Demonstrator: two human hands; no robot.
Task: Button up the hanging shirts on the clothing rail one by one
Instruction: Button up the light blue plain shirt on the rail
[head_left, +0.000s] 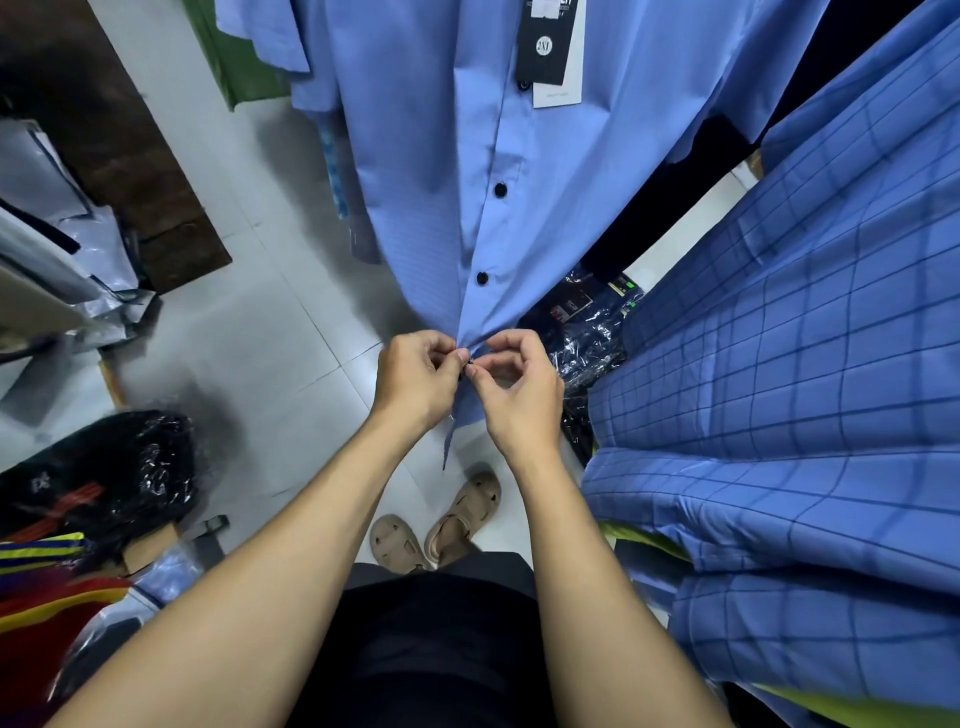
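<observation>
A plain blue shirt (415, 171) hangs in front of me, with a black size tag (545, 47) at its chest. Two black buttons (500, 189) on its front placket are fastened. Low on the placket, my left hand (415, 379) pinches the left edge of the fabric. My right hand (519, 389) pinches the right edge at a small black button (470, 365) between my fingertips. The shirt hem hangs just below my hands.
A blue checked shirt (805, 364) hangs close on the right. Plastic-wrapped dark garments (587, 332) lie on the floor behind the shirt. Black bags and colourful cloth (98, 483) sit at the left. Beige sandals (441, 525) are on the white tiled floor.
</observation>
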